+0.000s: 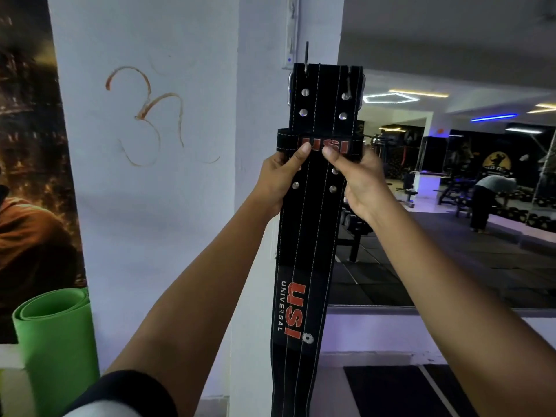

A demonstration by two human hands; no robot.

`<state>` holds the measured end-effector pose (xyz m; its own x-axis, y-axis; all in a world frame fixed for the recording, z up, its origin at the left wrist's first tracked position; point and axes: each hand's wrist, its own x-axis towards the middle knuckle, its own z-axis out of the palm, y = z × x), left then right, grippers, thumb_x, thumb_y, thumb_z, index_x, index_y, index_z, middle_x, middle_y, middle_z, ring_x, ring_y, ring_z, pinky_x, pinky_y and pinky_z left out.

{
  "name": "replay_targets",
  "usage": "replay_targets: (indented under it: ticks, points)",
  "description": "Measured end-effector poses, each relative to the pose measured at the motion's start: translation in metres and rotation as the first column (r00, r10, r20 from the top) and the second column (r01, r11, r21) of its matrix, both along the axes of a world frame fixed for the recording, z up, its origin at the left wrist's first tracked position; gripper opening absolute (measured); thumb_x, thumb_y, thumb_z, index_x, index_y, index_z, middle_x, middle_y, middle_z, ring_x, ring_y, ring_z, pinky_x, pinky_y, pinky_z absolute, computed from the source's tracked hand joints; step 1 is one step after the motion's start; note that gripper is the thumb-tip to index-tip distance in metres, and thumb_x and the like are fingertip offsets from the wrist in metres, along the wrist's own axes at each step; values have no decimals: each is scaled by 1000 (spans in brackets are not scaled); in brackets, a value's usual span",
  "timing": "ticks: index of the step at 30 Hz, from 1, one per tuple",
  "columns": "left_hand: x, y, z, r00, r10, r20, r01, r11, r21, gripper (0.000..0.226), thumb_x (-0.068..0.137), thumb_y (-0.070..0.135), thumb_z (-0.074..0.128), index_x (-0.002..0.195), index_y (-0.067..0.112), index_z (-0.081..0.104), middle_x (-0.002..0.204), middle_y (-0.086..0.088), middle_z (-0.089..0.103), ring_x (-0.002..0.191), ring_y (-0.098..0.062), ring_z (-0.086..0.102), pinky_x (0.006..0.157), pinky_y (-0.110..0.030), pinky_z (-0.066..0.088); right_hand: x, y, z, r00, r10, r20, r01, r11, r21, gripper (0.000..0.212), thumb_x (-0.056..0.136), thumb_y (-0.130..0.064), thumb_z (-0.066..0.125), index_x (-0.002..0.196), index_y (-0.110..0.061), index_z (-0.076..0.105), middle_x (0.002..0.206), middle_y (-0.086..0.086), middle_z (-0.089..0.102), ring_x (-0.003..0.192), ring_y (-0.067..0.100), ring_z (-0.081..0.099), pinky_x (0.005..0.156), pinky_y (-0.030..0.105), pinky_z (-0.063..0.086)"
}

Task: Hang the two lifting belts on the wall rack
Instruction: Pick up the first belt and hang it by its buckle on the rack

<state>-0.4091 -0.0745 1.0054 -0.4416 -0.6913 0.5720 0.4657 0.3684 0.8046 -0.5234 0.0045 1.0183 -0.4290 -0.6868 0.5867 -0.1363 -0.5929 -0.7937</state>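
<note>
Both forearms reach up from the bottom edge, and the left hand [281, 182] clamps the belt's left edge, thumb pressed flat on the keeper loop [319, 143]. Right hand [359, 183] mirrors it on the other edge, thumb pinching the same loop beside the red lettering. That two-sided grip looks meant to keep the stiff lifting belt [307, 251] square and upright while its top goes to the wall. Up there, two thin dark hooks [306, 57] poke out at the belt's top edge, with the chrome buckle [290, 88] peeking from behind; whether the belt already hangs on them I can't quite tell, the metal is slim and dim. Below the hands, the long tail hangs straight down past the frame. Only one belt shows. Outward now: a white pillar [168, 145] with a reddish scrawl, a rolled green mat [55, 335] at lower left, and gym machines with a bending person [489, 203] far right, well clear.
</note>
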Motion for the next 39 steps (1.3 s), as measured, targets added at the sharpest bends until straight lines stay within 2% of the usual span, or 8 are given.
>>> replay_targets:
  ticks: [4,6,9,15,20,27,31,39]
  points:
    - [-4,-1,0,1000,23,-3,-23,1000,-7,19,90,30,60,99,15,66,95,-3,72,87,-18,72,82,-36,57,-4,10,-61,998,65,-16,-60,977,204,47,81,-2,65,125,-10,50,93,-14,59,85,-3,56,107,33,37]
    - [-4,-3,3,999,39,4,-39,999,2,19,89,32,60,98,17,66,95,-3,72,89,-21,71,85,-39,57,-1,16,-104,983,181,-40,-153,913,378,35,83,0,62,113,-15,55,91,-17,57,85,-6,55,100,27,37]
    - [-3,-6,5,999,36,4,-36,999,5,20,89,33,60,100,17,65,96,-2,72,90,-22,71,85,-41,57,-4,16,-145,964,264,25,-239,826,511,24,80,0,64,97,-17,59,102,-1,67,112,23,62,84,26,49]
    - [-2,-6,12,999,46,-24,-45,999,5,17,89,31,60,98,18,64,97,-2,71,92,-23,70,86,-40,57,-8,1,-136,946,257,199,-309,899,309,23,84,-1,60,100,-17,61,100,-3,67,102,10,60,98,28,43]
    - [4,-9,16,998,47,-37,-47,999,2,16,90,31,59,97,19,65,96,-2,72,92,-24,70,84,-40,57,-4,4,-196,940,300,160,-337,757,560,34,75,5,68,100,-16,62,106,4,69,110,22,62,88,28,51]
    - [8,-11,21,996,58,-65,-57,998,18,22,89,32,61,102,14,64,98,-4,71,94,-27,70,87,-43,56,-13,-2,-181,927,306,215,-373,806,460,30,80,6,62,102,-14,63,100,0,71,99,12,66,81,23,53]
    - [10,-11,19,995,67,-74,-65,997,28,17,89,32,60,97,17,64,91,-1,72,81,-20,71,76,-36,59,-15,5,-199,940,295,172,-340,767,544,32,81,4,62,108,-12,63,112,8,69,100,18,66,94,37,52]
    - [7,-13,8,996,50,-69,-49,999,20,14,90,27,59,96,16,66,87,2,74,80,-13,73,71,-28,58,-5,-6,-98,961,229,155,-265,923,280,25,88,-15,58,113,-12,59,109,-9,63,120,16,52,109,35,30]
